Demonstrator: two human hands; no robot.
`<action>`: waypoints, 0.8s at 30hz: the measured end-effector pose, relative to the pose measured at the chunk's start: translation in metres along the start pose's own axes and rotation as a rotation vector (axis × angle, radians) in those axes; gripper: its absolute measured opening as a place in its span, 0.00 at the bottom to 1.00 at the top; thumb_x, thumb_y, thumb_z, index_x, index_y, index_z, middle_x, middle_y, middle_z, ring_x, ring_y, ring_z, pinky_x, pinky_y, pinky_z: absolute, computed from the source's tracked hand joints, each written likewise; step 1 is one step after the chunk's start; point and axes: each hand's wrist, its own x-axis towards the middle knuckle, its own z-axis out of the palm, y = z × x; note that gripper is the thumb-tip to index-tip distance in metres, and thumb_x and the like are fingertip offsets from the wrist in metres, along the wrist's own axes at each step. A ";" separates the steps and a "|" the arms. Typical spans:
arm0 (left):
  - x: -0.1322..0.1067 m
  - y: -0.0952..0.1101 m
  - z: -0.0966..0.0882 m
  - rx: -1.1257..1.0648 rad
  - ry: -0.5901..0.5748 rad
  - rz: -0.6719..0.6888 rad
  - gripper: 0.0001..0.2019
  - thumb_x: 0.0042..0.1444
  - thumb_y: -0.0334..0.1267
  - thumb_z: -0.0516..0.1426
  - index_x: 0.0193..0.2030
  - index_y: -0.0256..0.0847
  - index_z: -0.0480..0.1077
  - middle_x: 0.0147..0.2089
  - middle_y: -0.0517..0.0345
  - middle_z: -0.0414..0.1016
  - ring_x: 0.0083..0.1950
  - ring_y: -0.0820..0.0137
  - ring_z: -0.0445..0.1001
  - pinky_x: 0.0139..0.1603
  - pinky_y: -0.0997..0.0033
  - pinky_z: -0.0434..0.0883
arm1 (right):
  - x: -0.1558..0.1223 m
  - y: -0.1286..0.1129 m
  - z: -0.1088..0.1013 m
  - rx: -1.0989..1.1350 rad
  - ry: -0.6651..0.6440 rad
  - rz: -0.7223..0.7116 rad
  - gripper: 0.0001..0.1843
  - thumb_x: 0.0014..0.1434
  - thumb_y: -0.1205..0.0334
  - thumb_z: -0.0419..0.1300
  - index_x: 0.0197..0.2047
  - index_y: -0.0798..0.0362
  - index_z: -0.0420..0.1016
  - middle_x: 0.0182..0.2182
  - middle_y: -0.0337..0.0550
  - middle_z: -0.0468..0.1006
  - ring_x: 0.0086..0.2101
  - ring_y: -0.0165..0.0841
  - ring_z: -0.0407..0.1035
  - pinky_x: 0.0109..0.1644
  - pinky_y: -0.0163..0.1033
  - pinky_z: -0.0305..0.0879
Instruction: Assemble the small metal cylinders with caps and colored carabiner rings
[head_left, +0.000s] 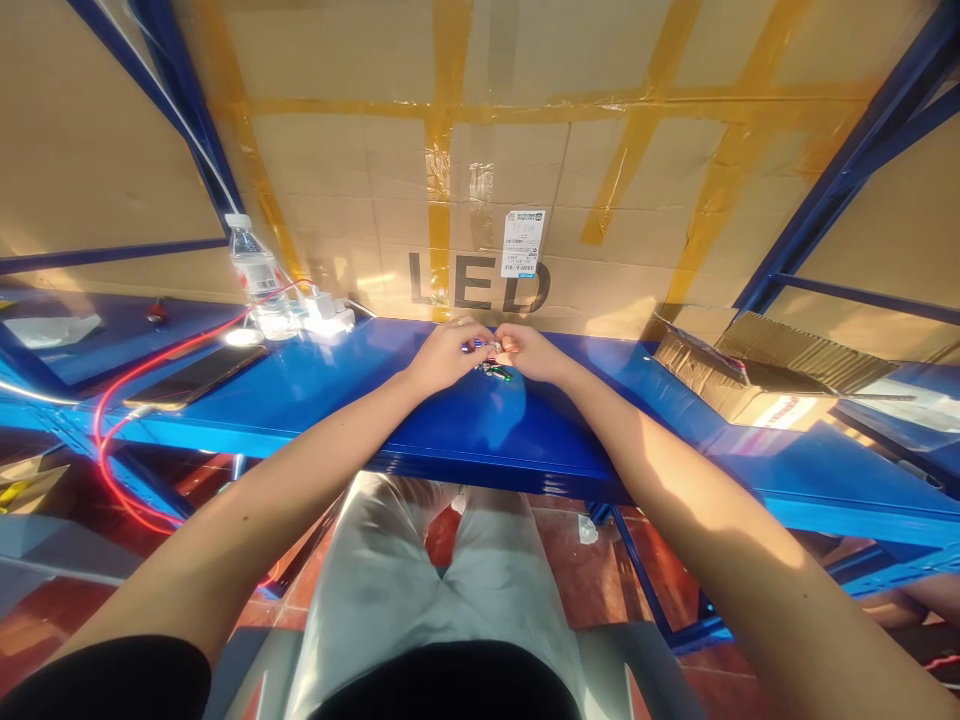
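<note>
My left hand (444, 353) and my right hand (531, 352) meet over the middle of a blue metal shelf (480, 425). Both have their fingers curled in a pinch around a small metal part (489, 349) with blue and silver on it, held between the fingertips. A tiny green and dark piece (496, 372) lies on the shelf just below the hands. The part is too small to name.
A phone (196, 376) lies at the left on a red cable (120, 400), near a water bottle (255, 275) and a white charger (324, 310). An open cardboard box (742, 365) sits at the right. A taped cardboard wall marked LED (480, 200) stands behind.
</note>
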 end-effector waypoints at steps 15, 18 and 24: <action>0.000 -0.007 0.003 0.066 -0.050 0.165 0.05 0.66 0.32 0.60 0.42 0.41 0.80 0.41 0.54 0.80 0.41 0.67 0.77 0.47 0.65 0.73 | 0.000 -0.002 0.002 0.015 -0.032 0.009 0.13 0.42 0.61 0.65 0.29 0.50 0.63 0.26 0.33 0.64 0.30 0.31 0.58 0.35 0.38 0.54; 0.000 -0.008 0.003 0.091 -0.062 0.186 0.06 0.67 0.33 0.59 0.41 0.41 0.79 0.41 0.53 0.80 0.42 0.66 0.77 0.48 0.64 0.74 | 0.000 -0.002 0.003 0.018 -0.024 0.013 0.13 0.42 0.61 0.65 0.28 0.50 0.63 0.25 0.33 0.64 0.30 0.31 0.58 0.35 0.38 0.54; 0.000 -0.008 0.004 0.114 -0.068 0.181 0.06 0.68 0.35 0.59 0.43 0.41 0.79 0.43 0.52 0.80 0.43 0.66 0.78 0.50 0.64 0.74 | -0.002 -0.005 0.003 0.037 -0.012 0.022 0.13 0.41 0.62 0.65 0.29 0.50 0.64 0.25 0.33 0.64 0.30 0.31 0.59 0.35 0.38 0.56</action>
